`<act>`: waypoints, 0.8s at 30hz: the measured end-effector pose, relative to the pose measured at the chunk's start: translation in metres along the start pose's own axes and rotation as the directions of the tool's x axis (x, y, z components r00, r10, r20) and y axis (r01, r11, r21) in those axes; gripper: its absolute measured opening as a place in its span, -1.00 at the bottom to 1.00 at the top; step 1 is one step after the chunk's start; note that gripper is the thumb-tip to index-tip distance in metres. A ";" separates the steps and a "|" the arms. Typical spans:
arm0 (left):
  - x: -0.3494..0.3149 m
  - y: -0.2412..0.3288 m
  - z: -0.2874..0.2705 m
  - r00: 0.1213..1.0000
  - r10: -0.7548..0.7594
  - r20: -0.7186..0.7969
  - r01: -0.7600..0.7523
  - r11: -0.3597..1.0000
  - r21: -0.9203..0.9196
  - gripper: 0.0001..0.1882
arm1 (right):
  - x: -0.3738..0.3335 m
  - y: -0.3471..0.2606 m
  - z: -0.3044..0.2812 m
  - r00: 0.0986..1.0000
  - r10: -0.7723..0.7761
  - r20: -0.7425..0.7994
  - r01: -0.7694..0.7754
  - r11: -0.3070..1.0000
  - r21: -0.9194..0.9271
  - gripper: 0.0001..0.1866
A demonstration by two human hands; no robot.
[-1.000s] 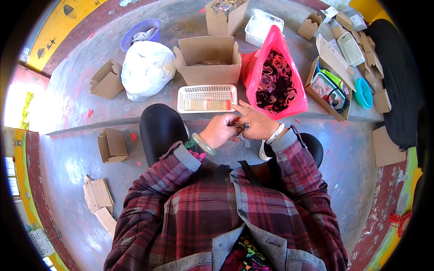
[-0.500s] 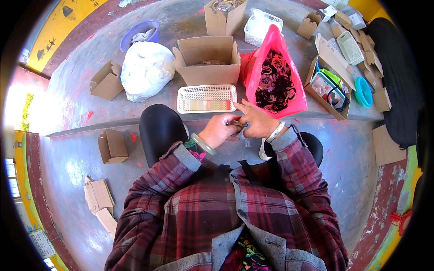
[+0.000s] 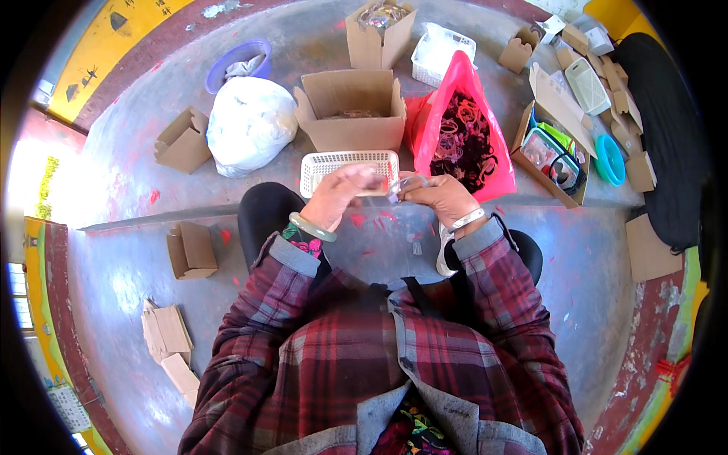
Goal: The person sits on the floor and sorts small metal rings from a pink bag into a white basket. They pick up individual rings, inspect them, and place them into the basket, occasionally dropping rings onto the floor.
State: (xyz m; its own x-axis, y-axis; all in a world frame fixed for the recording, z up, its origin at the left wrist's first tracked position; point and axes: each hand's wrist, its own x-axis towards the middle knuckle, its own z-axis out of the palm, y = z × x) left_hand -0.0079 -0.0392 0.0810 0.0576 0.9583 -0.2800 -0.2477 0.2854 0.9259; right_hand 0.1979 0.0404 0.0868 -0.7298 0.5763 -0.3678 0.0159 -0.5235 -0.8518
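My right hand (image 3: 449,200) pinches a thin, pale, see-through loop (image 3: 407,184), possibly a hair tie, at its fingertips. A small lilac bit shows on the loop; its exact kind is unclear. My left hand (image 3: 339,197) is over the near edge of a white slotted basket (image 3: 307,168), its fingers smeared by motion. Whether the left fingers hold anything cannot be made out. Pale and reddish flat pieces partly show inside the basket. Just beyond my right hand stands an open pink bag (image 3: 494,144) full of dark and pink hair ties (image 3: 464,140).
Behind the basket stands an open cardboard box (image 3: 353,133), with a white plastic sack (image 3: 252,125) to its left. A purple basin (image 3: 262,57) and another carton (image 3: 379,42) lie farther back. A box of goods (image 3: 557,155) and a turquoise basket (image 3: 609,159) sit right.
My hands, together before, have moved apart. The left went left and up to the basket, while the pale loop came into plain view at my right fingertips.
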 end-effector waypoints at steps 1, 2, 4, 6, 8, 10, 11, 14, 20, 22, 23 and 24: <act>0.004 -0.009 -0.005 0.996 0.094 -0.004 -0.093 0.985 -0.146 -0.44 | 0.002 0.001 0.002 0.997 0.010 -0.071 -0.002 0.994 0.112 -0.81; 0.008 -0.019 -0.004 0.983 0.184 -0.014 -0.180 0.941 -0.287 -0.40 | 0.006 0.005 0.000 0.989 0.027 -0.143 0.006 0.974 0.226 -0.81; 0.011 -0.039 0.003 0.960 0.280 -0.027 -0.255 0.826 -0.503 -0.30 | 0.018 0.018 -0.006 0.976 0.041 -0.213 0.045 0.923 0.383 -0.79; 0.016 -0.049 0.023 0.929 0.368 -0.025 -0.325 0.784 -0.530 -0.34 | 0.022 0.023 0.000 0.972 0.035 -0.232 0.072 0.895 0.439 -0.80; 0.026 -0.051 0.039 0.897 0.438 -0.057 -0.399 0.749 -0.529 -0.40 | 0.027 0.031 0.004 0.975 0.040 -0.219 0.078 0.859 0.506 -0.81; 0.033 -0.047 0.046 0.890 0.428 -0.154 -0.442 0.734 -0.516 -0.46 | 0.025 0.030 0.016 0.977 0.003 -0.214 0.106 0.864 0.493 -0.80; 0.037 -0.047 0.043 0.902 0.406 -0.148 -0.414 0.712 -0.567 -0.49 | 0.023 0.029 0.021 0.978 -0.015 -0.209 0.118 0.866 0.487 -0.80; 0.039 -0.043 0.038 0.908 0.351 -0.227 -0.410 0.644 -0.646 -0.55 | 0.018 0.022 0.028 0.987 -0.153 -0.045 0.160 0.948 0.275 -0.75; 0.031 -0.030 0.019 0.969 0.184 -0.167 -0.243 0.552 -0.798 -0.62 | 0.009 0.021 0.019 0.821 -0.521 0.232 0.394 0.224 -0.891 -0.65; 0.029 -0.032 0.011 0.981 0.135 -0.136 -0.189 0.549 -0.814 -0.63 | 0.007 0.025 0.019 0.844 -0.461 0.275 0.285 -0.049 -0.957 -0.74; 0.030 -0.035 0.008 0.985 0.121 -0.122 -0.169 0.546 -0.821 -0.64 | 0.007 0.028 0.018 0.857 -0.428 0.286 0.225 -0.189 -0.956 -0.78; 0.030 -0.036 0.007 0.988 0.108 -0.108 -0.150 0.542 -0.827 -0.65 | 0.010 0.031 0.016 0.843 -0.434 0.319 0.243 -0.222 -0.944 -0.79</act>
State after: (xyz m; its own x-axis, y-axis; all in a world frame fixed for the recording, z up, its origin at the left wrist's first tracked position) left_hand 0.0092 -0.0209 0.0410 -0.0747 0.9760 -0.2044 -0.9425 -0.0021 0.3342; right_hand 0.1805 0.0194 0.0625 -0.8396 0.5130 0.1787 0.4649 0.8487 -0.2522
